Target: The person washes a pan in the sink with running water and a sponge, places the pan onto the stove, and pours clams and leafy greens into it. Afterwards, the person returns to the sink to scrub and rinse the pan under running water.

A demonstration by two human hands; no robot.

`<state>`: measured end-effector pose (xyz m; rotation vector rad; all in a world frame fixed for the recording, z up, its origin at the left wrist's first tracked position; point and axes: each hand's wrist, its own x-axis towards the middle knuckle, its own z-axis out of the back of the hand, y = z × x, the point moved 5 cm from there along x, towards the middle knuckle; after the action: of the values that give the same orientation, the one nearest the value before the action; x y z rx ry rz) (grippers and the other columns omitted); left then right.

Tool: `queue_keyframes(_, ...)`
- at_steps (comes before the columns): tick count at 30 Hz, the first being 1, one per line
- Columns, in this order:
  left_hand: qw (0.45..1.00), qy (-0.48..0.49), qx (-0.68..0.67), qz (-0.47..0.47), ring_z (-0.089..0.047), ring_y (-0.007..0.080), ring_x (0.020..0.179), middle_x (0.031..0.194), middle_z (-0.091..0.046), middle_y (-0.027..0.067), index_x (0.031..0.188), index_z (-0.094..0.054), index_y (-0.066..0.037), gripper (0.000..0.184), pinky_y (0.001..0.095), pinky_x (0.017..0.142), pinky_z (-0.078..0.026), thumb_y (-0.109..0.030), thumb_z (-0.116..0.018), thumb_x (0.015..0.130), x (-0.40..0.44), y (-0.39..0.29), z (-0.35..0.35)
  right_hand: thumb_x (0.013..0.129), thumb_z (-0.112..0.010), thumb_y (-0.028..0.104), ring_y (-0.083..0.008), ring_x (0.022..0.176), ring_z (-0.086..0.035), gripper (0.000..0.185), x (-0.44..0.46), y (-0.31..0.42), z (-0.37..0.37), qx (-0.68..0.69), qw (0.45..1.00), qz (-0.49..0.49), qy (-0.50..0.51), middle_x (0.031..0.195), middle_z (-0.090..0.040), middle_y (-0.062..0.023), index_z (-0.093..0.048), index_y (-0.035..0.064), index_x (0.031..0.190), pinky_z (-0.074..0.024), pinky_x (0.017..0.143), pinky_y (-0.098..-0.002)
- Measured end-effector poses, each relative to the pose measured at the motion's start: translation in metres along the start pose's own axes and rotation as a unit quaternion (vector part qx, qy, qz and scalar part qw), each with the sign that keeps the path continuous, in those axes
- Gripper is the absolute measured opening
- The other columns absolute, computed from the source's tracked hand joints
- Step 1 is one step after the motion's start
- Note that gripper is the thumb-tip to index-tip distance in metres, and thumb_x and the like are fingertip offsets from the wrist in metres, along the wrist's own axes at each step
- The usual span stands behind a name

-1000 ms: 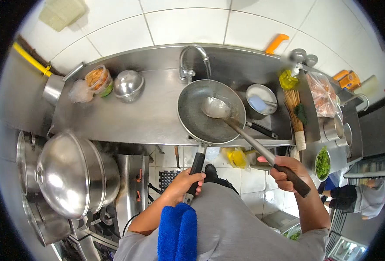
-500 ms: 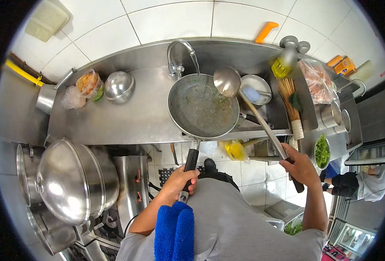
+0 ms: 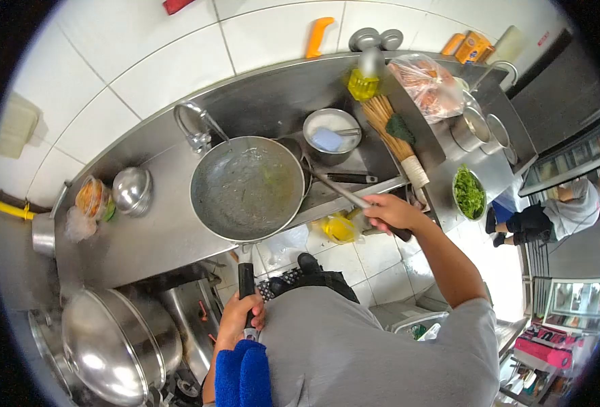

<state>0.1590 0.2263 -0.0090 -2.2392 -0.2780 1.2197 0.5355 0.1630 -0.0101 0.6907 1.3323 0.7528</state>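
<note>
My left hand (image 3: pixel 241 316) is closed round the black handle of a wide pan (image 3: pixel 246 193). The pan is under the faucet (image 3: pixel 200 129), with cloudy water and green bits in it. My right hand (image 3: pixel 389 213) grips the dark handle of a ladle (image 3: pixel 344 192). The ladle's shaft slants to the pan's right side, where its bowl is mostly hidden beyond the rim. A blue towel (image 3: pixel 242 374) hangs below my left hand. Right of the pan, a pot (image 3: pixel 332 136) holds a pale blue object.
A bamboo brush (image 3: pixel 393 136), an oil bottle (image 3: pixel 364 83) and a bag of food (image 3: pixel 427 87) lie to the right. Greens fill a bowl (image 3: pixel 469 192). A large steel pot (image 3: pixel 120 346) stands lower left. Another person (image 3: pixel 571 214) is at the far right.
The view has turned to the right. The ladle has moved out of the pan to its right side. Water and green bits now swirl in the pan.
</note>
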Motion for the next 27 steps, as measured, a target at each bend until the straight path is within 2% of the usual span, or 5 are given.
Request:
queue_keyframes(4,0.999,-0.034,-0.022,0.01,-0.04,0.0104,0.038,0.055,-0.043,0.0012,0.081,-0.042,-0.007,0.012,0.0275,0.036,-0.035,-0.01,-0.055,0.08,-0.002,-0.007,-0.009,0.09,-0.049,0.03,-0.0305,0.073,-0.062,0.03,0.048,-0.01,0.028,-0.27,0.962,0.034,-0.031,0.089,-0.065,-0.0186,-0.064,0.0055,0.098,-0.049,0.072,-0.0431)
queue_keyframes(9,0.999,-0.038,-0.033,0.015,-0.039,0.0107,0.038,0.055,-0.042,0.0007,0.083,-0.044,-0.007,0.013,0.0273,0.036,-0.034,-0.011,-0.057,0.081,-0.001,-0.007,-0.011,0.079,-0.064,0.041,-0.0343,0.094,-0.055,0.048,0.051,0.038,0.148,-0.56,0.634,0.155,-0.511,0.105,-0.055,-0.0158,-0.057,0.0104,0.115,-0.0483,0.081,-0.0437)
queue_keyframes(15,0.998,-0.041,-0.038,0.032,-0.041,0.0086,0.041,0.057,-0.044,-0.0006,0.085,-0.045,-0.008,0.014,0.0262,0.038,-0.034,-0.014,-0.057,0.084,-0.005,-0.014,-0.011,0.081,-0.063,0.022,-0.0322,0.103,-0.055,0.036,0.115,0.041,0.193,-0.566,0.683,0.081,-0.455,0.109,-0.057,-0.0145,-0.057,0.0063,0.112,-0.0492,0.083,-0.0396)
queue_keyframes(19,0.999,-0.04,-0.017,0.026,-0.04,0.0079,0.039,0.056,-0.043,-0.0005,0.08,-0.044,-0.007,0.013,0.0238,0.037,-0.034,-0.012,-0.056,0.082,0.0,-0.022,-0.022,0.081,-0.059,0.02,-0.0356,0.101,-0.057,0.031,0.159,0.106,0.109,-0.392,0.766,0.291,-0.418,0.105,-0.06,-0.0188,-0.058,0.0023,0.107,-0.0472,0.084,-0.0437)
queue_keyframes(27,0.998,-0.057,-0.004,0.039,-0.041,0.0086,0.039,0.057,-0.044,0.0002,0.082,-0.044,-0.006,0.013,0.0248,0.036,-0.036,-0.012,-0.056,0.083,0.007,-0.031,-0.036,0.074,-0.06,0.021,-0.0382,0.098,-0.059,0.032,0.34,0.107,-0.125,-0.167,0.923,0.19,-0.29,0.103,-0.062,-0.0221,-0.06,0.0009,0.1,-0.0465,0.086,-0.044)
